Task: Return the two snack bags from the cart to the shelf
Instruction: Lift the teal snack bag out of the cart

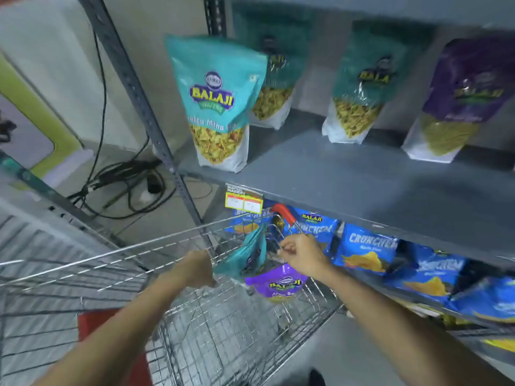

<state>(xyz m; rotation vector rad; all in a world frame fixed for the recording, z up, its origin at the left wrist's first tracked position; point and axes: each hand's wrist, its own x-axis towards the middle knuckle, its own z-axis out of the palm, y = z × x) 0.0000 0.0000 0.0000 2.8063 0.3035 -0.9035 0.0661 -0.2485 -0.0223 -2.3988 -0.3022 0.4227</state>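
A wire shopping cart (pixel 172 240) stands against the grey shelf (pixel 348 174). Inside its far end a teal snack bag (pixel 252 253) is lifted, with my left hand (pixel 199 267) closed on its lower edge. A purple snack bag (pixel 276 284) lies just below it on the cart's mesh. My right hand (pixel 302 257) is curled above the purple bag, at its top edge; I cannot tell whether the fingers grip the bag or the cart wire.
On the shelf stand three teal bags (pixel 217 101) and a purple one (pixel 462 98), with bare shelf in front. Blue chip bags (pixel 365 250) fill the lower shelf. A price tag (pixel 243 200), red cart handle (pixel 284 213) and floor cables (pixel 125 179) lie near.
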